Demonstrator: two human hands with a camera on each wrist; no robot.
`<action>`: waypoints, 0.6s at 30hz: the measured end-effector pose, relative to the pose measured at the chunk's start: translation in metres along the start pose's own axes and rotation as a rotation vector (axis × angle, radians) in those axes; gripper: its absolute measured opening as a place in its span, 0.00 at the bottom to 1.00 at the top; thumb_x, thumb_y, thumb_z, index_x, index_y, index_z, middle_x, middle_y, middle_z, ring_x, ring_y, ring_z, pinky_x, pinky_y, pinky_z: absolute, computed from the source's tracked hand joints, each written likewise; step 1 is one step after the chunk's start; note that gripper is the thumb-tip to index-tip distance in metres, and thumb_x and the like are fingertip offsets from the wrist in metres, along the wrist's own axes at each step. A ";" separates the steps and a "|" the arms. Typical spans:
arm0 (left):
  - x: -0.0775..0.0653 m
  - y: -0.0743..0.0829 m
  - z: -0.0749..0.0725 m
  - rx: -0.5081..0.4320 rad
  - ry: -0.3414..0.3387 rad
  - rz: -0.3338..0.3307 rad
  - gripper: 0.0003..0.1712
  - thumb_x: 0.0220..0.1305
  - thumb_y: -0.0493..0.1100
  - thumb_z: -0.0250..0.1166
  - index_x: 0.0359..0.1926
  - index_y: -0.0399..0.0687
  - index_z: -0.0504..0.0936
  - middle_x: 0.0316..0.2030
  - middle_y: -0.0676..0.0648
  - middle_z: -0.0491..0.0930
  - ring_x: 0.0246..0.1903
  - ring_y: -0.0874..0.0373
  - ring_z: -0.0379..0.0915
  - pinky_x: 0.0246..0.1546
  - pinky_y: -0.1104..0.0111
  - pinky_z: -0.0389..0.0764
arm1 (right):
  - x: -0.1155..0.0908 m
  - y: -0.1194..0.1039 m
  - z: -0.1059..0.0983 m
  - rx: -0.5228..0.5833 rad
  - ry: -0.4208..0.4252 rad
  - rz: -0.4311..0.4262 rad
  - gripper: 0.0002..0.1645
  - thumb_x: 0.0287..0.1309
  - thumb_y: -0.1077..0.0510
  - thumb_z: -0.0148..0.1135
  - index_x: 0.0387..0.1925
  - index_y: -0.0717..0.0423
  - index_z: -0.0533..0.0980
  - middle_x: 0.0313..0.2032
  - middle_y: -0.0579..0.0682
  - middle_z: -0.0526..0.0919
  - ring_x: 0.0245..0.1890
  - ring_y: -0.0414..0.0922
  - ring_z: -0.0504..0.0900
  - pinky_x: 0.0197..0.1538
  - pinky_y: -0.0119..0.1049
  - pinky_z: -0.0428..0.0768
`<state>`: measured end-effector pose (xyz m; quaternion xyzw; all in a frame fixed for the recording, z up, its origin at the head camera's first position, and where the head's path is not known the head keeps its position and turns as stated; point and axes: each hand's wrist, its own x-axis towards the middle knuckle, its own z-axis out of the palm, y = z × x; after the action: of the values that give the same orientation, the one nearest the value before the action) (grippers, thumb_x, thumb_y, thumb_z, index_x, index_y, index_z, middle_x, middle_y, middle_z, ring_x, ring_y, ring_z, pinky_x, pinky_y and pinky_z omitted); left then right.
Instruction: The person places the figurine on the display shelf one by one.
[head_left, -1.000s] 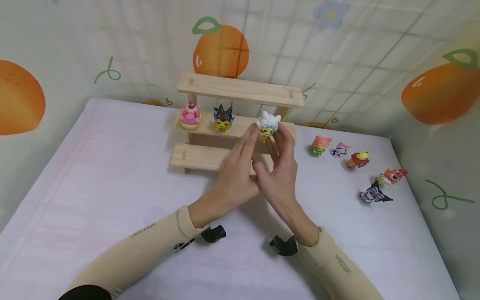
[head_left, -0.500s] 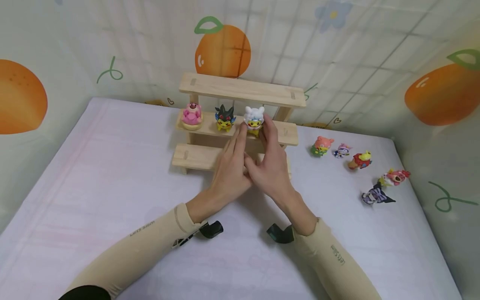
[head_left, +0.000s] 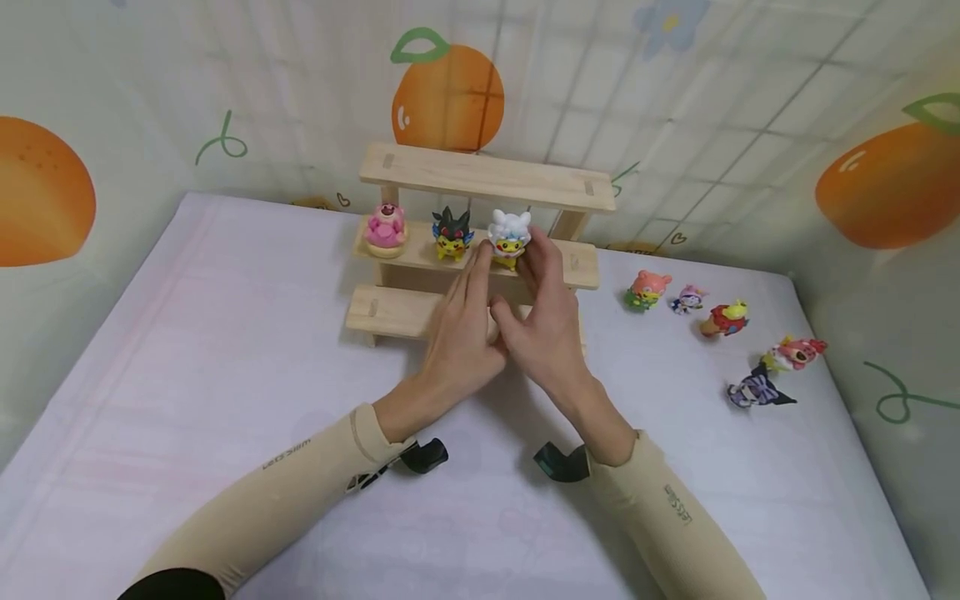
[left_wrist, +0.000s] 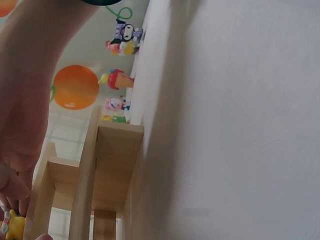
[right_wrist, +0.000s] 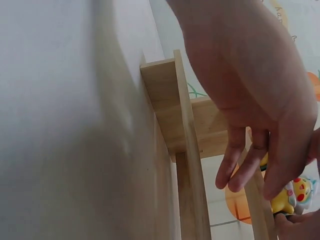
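Observation:
A small yellow figurine in a white fluffy hood (head_left: 509,238) is at the middle shelf of a wooden display stand (head_left: 487,177), to the right of a black-eared yellow figurine (head_left: 452,234). My left hand (head_left: 457,337) pinches it from the left with nearly straight fingers. From the right side, my right hand (head_left: 546,329) pinches it with bent fingers. Both thumbs are close together below it. In the left wrist view its yellow body (left_wrist: 16,226) shows beside the right fingers; in the right wrist view its face (right_wrist: 302,189) shows between fingertips. Whether its base touches the shelf cannot be told.
A pink bear figurine (head_left: 386,229) stands at the shelf's left end. To the right of the stand, several figurines are on the white-covered table (head_left: 225,375), among them a pink-hooded one (head_left: 648,290) and a purple-and-black one (head_left: 756,389). A fruit-print curtain (head_left: 300,92) hangs behind.
Both hands have moved left with the white-hooded figurine, from the shelf's right part to beside the black-eared one. Over the last half second they have barely moved.

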<state>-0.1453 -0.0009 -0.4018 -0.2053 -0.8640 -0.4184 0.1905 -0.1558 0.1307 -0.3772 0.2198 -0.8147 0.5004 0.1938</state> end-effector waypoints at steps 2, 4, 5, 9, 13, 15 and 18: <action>-0.001 0.001 0.002 -0.003 0.023 0.005 0.52 0.59 0.31 0.67 0.81 0.33 0.52 0.81 0.36 0.58 0.81 0.47 0.54 0.80 0.58 0.59 | 0.000 -0.001 0.000 -0.011 0.002 0.013 0.50 0.56 0.76 0.61 0.79 0.64 0.54 0.77 0.59 0.67 0.78 0.47 0.66 0.76 0.41 0.69; -0.002 0.001 0.004 -0.008 0.051 0.012 0.50 0.60 0.30 0.65 0.81 0.33 0.53 0.81 0.36 0.58 0.81 0.48 0.53 0.80 0.58 0.59 | 0.000 -0.002 0.000 -0.024 0.001 0.023 0.50 0.57 0.76 0.61 0.79 0.65 0.54 0.77 0.59 0.66 0.77 0.47 0.67 0.76 0.40 0.69; -0.003 0.002 0.005 -0.009 0.065 0.019 0.51 0.59 0.30 0.65 0.81 0.32 0.53 0.81 0.36 0.58 0.81 0.48 0.53 0.81 0.58 0.58 | 0.000 -0.003 0.000 -0.032 0.001 0.031 0.50 0.58 0.75 0.61 0.79 0.65 0.54 0.77 0.59 0.66 0.77 0.48 0.67 0.76 0.40 0.70; -0.011 0.003 0.011 -0.008 0.092 0.044 0.59 0.49 0.28 0.69 0.82 0.32 0.51 0.81 0.34 0.55 0.81 0.46 0.52 0.81 0.55 0.59 | -0.003 -0.006 -0.001 -0.087 -0.007 0.075 0.50 0.60 0.73 0.63 0.80 0.66 0.53 0.78 0.61 0.64 0.77 0.49 0.68 0.76 0.40 0.70; -0.017 0.002 0.015 -0.026 0.093 0.033 0.65 0.43 0.26 0.72 0.82 0.33 0.50 0.81 0.34 0.53 0.81 0.46 0.53 0.79 0.54 0.61 | -0.007 -0.008 -0.002 -0.138 -0.013 0.112 0.51 0.61 0.70 0.63 0.81 0.65 0.51 0.79 0.60 0.62 0.76 0.50 0.69 0.76 0.44 0.70; -0.017 0.001 0.015 -0.042 0.100 0.025 0.62 0.45 0.26 0.72 0.82 0.33 0.52 0.80 0.35 0.54 0.80 0.47 0.53 0.79 0.55 0.62 | -0.010 -0.007 -0.003 -0.159 -0.005 0.118 0.51 0.61 0.68 0.63 0.81 0.64 0.52 0.79 0.59 0.63 0.76 0.50 0.70 0.76 0.47 0.70; -0.018 0.001 0.015 -0.059 0.115 0.033 0.55 0.51 0.28 0.69 0.80 0.33 0.56 0.78 0.37 0.59 0.78 0.47 0.57 0.78 0.56 0.64 | -0.018 -0.005 -0.003 -0.168 0.024 0.108 0.50 0.61 0.69 0.63 0.81 0.64 0.54 0.79 0.58 0.63 0.76 0.51 0.70 0.76 0.48 0.70</action>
<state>-0.1318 0.0079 -0.4190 -0.2007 -0.8354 -0.4515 0.2408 -0.1377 0.1344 -0.3817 0.1523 -0.8621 0.4425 0.1941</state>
